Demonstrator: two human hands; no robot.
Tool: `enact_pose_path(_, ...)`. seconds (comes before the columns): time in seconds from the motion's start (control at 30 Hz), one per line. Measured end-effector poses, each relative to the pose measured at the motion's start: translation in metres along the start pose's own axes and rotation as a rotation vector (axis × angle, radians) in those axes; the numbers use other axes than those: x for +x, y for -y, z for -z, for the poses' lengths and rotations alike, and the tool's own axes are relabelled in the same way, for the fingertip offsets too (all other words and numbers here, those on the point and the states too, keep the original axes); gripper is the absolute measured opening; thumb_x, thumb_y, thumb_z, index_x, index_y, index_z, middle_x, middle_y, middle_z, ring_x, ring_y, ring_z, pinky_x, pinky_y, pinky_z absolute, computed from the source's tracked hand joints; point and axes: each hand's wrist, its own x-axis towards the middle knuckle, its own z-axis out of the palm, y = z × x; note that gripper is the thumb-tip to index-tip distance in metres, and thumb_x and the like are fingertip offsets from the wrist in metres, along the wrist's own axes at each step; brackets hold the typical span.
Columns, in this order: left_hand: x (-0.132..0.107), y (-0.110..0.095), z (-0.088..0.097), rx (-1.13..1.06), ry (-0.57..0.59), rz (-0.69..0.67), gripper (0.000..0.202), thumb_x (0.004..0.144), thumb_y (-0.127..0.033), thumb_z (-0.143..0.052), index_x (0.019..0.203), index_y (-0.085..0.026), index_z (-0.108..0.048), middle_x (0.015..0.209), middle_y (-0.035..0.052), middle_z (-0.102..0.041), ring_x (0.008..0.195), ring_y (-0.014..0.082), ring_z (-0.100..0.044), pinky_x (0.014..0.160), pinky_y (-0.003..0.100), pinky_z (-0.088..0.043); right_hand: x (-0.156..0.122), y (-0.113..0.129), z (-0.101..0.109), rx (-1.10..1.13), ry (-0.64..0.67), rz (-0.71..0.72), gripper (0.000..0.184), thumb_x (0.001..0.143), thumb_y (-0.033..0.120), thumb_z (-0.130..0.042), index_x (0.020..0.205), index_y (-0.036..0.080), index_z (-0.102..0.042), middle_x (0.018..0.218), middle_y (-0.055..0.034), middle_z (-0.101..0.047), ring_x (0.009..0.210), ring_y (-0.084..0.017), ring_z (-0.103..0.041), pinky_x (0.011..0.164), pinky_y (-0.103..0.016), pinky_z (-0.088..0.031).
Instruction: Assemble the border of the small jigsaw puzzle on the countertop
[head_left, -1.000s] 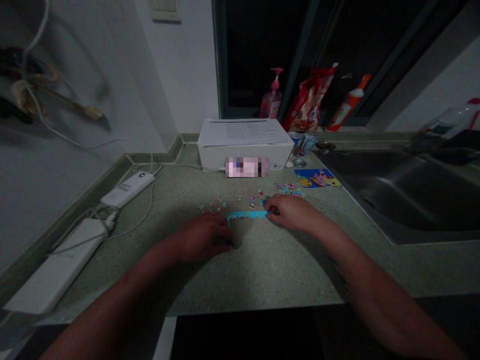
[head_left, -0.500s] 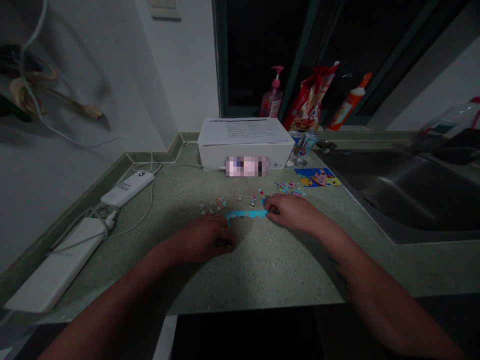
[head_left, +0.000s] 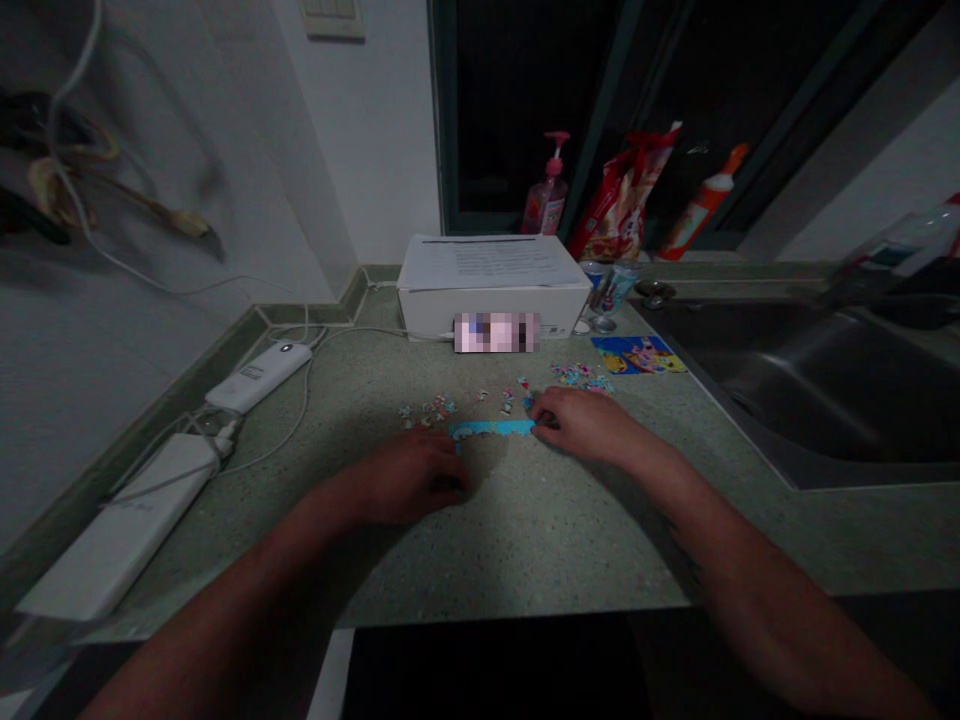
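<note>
A narrow light-blue strip of joined jigsaw pieces (head_left: 493,428) lies flat on the counter between my hands. My left hand (head_left: 416,475) rests at its left end, fingers curled and fingertips against the strip's corner. At the right end, my right hand (head_left: 574,418) has thumb and fingers pinched together on a jigsaw piece, mostly hidden by the fingertips. Several loose jigsaw pieces (head_left: 439,407) are scattered just beyond the strip. A denser heap of small colourful pieces (head_left: 581,377) sits behind my right hand.
Behind the pieces, a phone-like object with a blurred front (head_left: 496,333) leans on a white box (head_left: 420,310). A colourful picture card (head_left: 637,355) lies near the sink (head_left: 825,400). White power bank (head_left: 259,376), power strip (head_left: 127,530) and cables occupy the left side.
The view has shifted very slightly. Both hands and the blue strip stay practically where they were.
</note>
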Motion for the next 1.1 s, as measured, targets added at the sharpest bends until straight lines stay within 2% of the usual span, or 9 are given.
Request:
enact_pose_path(0.37, -0.001, 0.0, 0.001, -0.012, -0.004, 0.001, 0.009, 0.1, -0.027, -0.07, 0.095, -0.026, -0.077, 0.094, 0.0013, -0.074, 0.092, 0.0212, -0.07, 0.089, 0.037, -0.054, 0.0, -0.001, 0.0, 0.002, 0.004, 0.006, 0.013, 0.096, 0.026, -0.07, 0.106, 0.024, -0.078, 0.108, -0.0061, -0.081, 0.097, -0.023, -0.074, 0.078, -0.033, -0.048)
enact_pose_path(0.5, -0.001, -0.003, 0.003, -0.011, -0.024, 0.026, 0.01, 0.102, -0.03, -0.07, 0.096, -0.024, -0.076, 0.091, 0.0016, -0.073, 0.089, 0.0211, -0.069, 0.086, 0.037, -0.053, 0.0, -0.004, 0.001, -0.015, -0.002, 0.019, 0.019, 0.101, 0.023, -0.062, 0.109, 0.022, -0.079, 0.111, -0.0073, -0.081, 0.099, -0.023, -0.074, 0.081, -0.032, -0.048)
enact_pose_path(0.63, -0.001, 0.001, 0.002, 0.044, -0.173, 0.159, 0.016, 0.106, -0.027, -0.062, 0.099, -0.023, -0.076, 0.095, 0.0033, -0.075, 0.093, 0.023, -0.069, 0.086, 0.039, -0.051, 0.002, -0.007, 0.002, -0.067, -0.015, 0.018, 0.027, 0.103, 0.019, -0.054, 0.11, 0.023, -0.08, 0.114, -0.0088, -0.082, 0.101, -0.024, -0.074, 0.082, -0.032, -0.048)
enact_pose_path(0.73, 0.0, 0.017, -0.002, 0.121, -0.276, 0.273, 0.016, 0.103, -0.03, -0.063, 0.1, -0.024, -0.077, 0.093, 0.0044, -0.076, 0.086, 0.0242, -0.069, 0.083, 0.041, -0.051, 0.003, -0.005, 0.003, -0.078, -0.016, 0.008, 0.028, 0.105, 0.02, -0.053, 0.113, 0.023, -0.08, 0.115, -0.0091, -0.082, 0.102, -0.023, -0.074, 0.083, -0.032, -0.049)
enact_pose_path(0.87, -0.004, 0.04, -0.004, 0.274, -0.401, 0.349, 0.021, 0.101, -0.033, -0.059, 0.105, -0.025, -0.077, 0.093, 0.0075, -0.078, 0.08, 0.0245, -0.067, 0.076, 0.04, -0.052, 0.003, -0.004, 0.003, -0.098, -0.021, -0.03, 0.029, 0.106, 0.021, -0.052, 0.112, 0.023, -0.081, 0.115, -0.0096, -0.083, 0.101, -0.024, -0.075, 0.083, -0.032, -0.05)
enact_pose_path(0.97, -0.007, 0.046, -0.003, 0.308, -0.398, 0.449, 0.021, 0.098, -0.032, -0.062, 0.108, -0.023, -0.077, 0.099, 0.0112, -0.078, 0.085, 0.0281, -0.069, 0.077, 0.042, -0.052, 0.003, -0.006, 0.002, -0.103, -0.029, -0.072, 0.031, 0.106, 0.021, -0.053, 0.117, 0.023, -0.081, 0.119, -0.011, -0.083, 0.102, -0.026, -0.076, 0.084, -0.034, -0.051)
enact_pose_path(1.1, -0.008, 0.044, 0.0, 0.272, -0.298, 0.553, 0.019, 0.094, -0.032, -0.064, 0.106, -0.022, -0.076, 0.105, 0.0134, -0.077, 0.095, 0.0327, -0.071, 0.082, 0.045, -0.052, 0.003, -0.006, 0.001, -0.095, -0.047, -0.09, 0.032, 0.106, 0.02, -0.053, 0.119, 0.024, -0.082, 0.121, -0.0112, -0.083, 0.106, -0.027, -0.077, 0.087, -0.035, -0.053)
